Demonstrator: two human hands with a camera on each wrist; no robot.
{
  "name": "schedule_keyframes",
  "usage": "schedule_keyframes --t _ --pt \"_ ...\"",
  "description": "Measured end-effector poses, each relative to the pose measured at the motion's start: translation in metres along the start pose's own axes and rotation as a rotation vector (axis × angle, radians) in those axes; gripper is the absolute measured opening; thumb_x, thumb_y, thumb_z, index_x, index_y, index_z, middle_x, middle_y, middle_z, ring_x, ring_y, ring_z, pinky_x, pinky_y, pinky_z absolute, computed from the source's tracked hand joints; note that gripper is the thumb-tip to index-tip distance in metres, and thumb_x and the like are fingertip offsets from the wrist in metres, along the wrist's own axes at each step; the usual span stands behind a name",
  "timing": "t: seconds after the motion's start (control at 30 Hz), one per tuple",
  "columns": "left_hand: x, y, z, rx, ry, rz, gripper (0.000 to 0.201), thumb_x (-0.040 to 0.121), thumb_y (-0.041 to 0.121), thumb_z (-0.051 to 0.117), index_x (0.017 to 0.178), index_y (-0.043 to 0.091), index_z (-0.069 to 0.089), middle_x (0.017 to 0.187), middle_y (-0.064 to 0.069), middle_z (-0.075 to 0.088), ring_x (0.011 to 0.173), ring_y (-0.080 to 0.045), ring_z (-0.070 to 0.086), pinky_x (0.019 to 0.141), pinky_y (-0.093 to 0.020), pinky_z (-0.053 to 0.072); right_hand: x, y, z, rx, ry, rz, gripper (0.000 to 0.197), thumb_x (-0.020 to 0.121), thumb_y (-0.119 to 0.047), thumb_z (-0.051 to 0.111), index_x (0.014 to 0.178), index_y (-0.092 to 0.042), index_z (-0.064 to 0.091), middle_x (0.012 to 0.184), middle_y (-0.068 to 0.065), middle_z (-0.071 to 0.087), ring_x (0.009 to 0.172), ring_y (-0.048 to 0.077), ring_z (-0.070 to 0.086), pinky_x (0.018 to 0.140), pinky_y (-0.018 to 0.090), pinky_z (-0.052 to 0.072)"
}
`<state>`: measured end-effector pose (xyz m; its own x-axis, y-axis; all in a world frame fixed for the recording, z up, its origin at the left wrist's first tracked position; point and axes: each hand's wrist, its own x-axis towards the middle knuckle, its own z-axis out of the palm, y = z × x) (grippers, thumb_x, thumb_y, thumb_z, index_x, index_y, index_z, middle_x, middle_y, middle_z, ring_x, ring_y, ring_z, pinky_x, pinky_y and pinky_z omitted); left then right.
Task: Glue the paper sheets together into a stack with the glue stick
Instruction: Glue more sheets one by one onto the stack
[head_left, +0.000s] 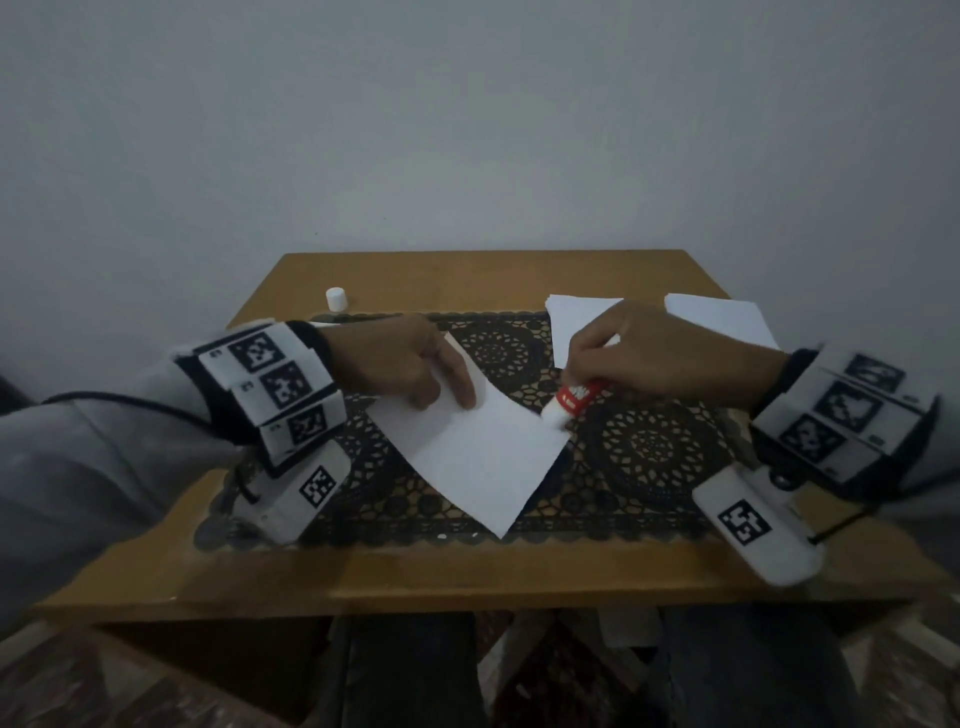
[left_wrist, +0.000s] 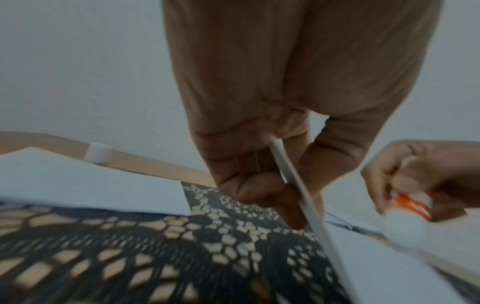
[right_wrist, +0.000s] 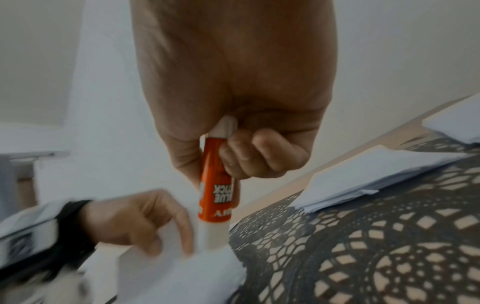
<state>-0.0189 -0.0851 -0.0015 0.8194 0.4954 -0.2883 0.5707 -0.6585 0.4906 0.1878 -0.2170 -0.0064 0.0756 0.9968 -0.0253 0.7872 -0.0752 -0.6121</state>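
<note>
The working sheet (head_left: 467, 447) lies skewed on the dark lace mat (head_left: 649, 447), its near corner pointing toward the person. The left hand (head_left: 400, 364) grips the sheet's far-left part: the left wrist view shows the paper edge pinched between thumb and curled fingers. The right hand (head_left: 649, 358) is clenched around the glue stick (head_left: 574, 397), whose uncapped white tip meets the sheet at its right edge. To do this step well, the left hand should probably keep the sheet taut and flat while the stick travels in light, overlapping strokes just inside the edge; running off the edge would likely smear glue onto the mat. Farther back, two piles of sheets (head_left: 582, 317) lie beside each other, partly on the mat. The white cap (head_left: 336, 299) stands at the far left of the tabletop (head_left: 467, 577).
</note>
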Motion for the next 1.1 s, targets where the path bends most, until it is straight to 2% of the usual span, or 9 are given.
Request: schedule_keyframes --t 0.07,0.17,0.33,0.43,0.6,0.73,0.9,1.0,1.1 --pt "-0.001 -0.008 0.01 -0.002 0.064 -0.019 0.043 0.08 -0.005 0.056 0.101 0.029 0.072 0.098 0.021 0.06 0.082 -0.003 0.055 0.066 -0.011 0.047 0.006 0.005 -0.002 0.041 0.086 0.034 0.035 0.087 -0.027 0.065 0.053 -0.028 0.068 0.061 -0.009 0.062 0.059 0.013 0.051 0.06 0.031 0.04" --pt "0.001 -0.014 0.023 -0.055 0.156 -0.04 0.04 0.079 -0.002 0.061 0.106 0.026 0.071 0.118 0.011 0.057 0.1 -0.008 0.052 0.088 -0.019 0.04 0.013 0.008 0.002 -0.02 0.18 0.026 0.032 0.088 -0.028 0.064 0.056 -0.024 0.066 0.057 -0.007 0.055 0.053 0.007 0.043 0.055 0.023 0.031" --pt "0.002 -0.013 0.033 -0.023 0.16 -0.056 0.039 0.08 0.006 0.069 0.115 0.022 0.066 0.126 0.005 0.053 0.107 -0.012 0.048 0.09 -0.022 0.037 0.023 0.003 0.006 -0.156 0.195 -0.008 0.024 0.088 -0.029 0.062 0.073 -0.014 0.074 0.069 -0.009 0.059 0.067 0.009 0.048 0.059 0.024 0.034" --pt "0.002 -0.015 0.037 0.035 0.117 -0.084 0.04 0.082 0.011 0.069 0.119 0.023 0.062 0.125 0.005 0.048 0.106 -0.012 0.044 0.09 -0.022 0.036 0.028 0.001 0.012 -0.247 0.151 -0.037 0.021 0.088 -0.029 0.063 0.078 -0.015 0.074 0.082 -0.008 0.066 0.078 0.01 0.056 0.06 0.019 0.038" --pt "0.0 -0.015 0.042 0.136 0.134 -0.098 0.043 0.082 0.015 0.068 0.122 0.026 0.058 0.13 0.0 0.051 0.113 -0.019 0.049 0.094 -0.028 0.043 0.039 0.001 0.023 -0.276 0.15 -0.046 0.022 0.088 -0.027 0.062 0.079 -0.012 0.074 0.087 0.0 0.07 0.082 0.024 0.064 0.066 0.033 0.049" --pt "0.0 -0.01 0.045 0.26 0.137 -0.079 0.044 0.083 0.018 0.066 0.125 0.026 0.054 0.126 -0.001 0.046 0.112 -0.018 0.047 0.089 -0.022 0.039 0.049 0.003 0.029 -0.281 0.12 -0.027 0.022 0.086 -0.028 0.063 0.075 -0.011 0.072 0.086 0.005 0.072 0.08 0.025 0.066 0.077 0.046 0.055" --pt "-0.001 -0.007 0.043 0.348 0.13 -0.064 0.044 0.084 0.032 0.068 0.125 0.031 0.054 0.109 0.004 0.036 0.098 -0.013 0.043 0.082 -0.02 0.036 0.048 0.001 0.026 -0.273 0.078 -0.019 0.024 0.086 -0.023 0.063 0.075 -0.004 0.072 0.082 0.011 0.072 0.08 0.031 0.065 0.076 0.046 0.056" --pt "0.0 -0.005 0.042 0.373 0.125 -0.058 0.045 0.083 0.038 0.069 0.125 0.03 0.055 0.117 0.001 0.04 0.104 -0.016 0.046 0.087 -0.023 0.04 0.045 0.0 0.026 -0.273 0.056 -0.028 0.026 0.086 -0.021 0.064 0.081 0.003 0.072 0.087 0.02 0.071 0.086 0.037 0.064 0.073 0.047 0.053" --pt "0.001 -0.005 0.042 0.399 0.127 -0.044 0.045 0.082 0.039 0.069 0.124 0.029 0.056 0.126 -0.001 0.042 0.112 -0.019 0.045 0.095 -0.028 0.042 0.037 0.0 0.026 -0.281 0.032 -0.028 0.026 0.085 -0.023 0.065 0.08 0.001 0.073 0.085 0.017 0.072 0.084 0.035 0.065 0.071 0.044 0.054"
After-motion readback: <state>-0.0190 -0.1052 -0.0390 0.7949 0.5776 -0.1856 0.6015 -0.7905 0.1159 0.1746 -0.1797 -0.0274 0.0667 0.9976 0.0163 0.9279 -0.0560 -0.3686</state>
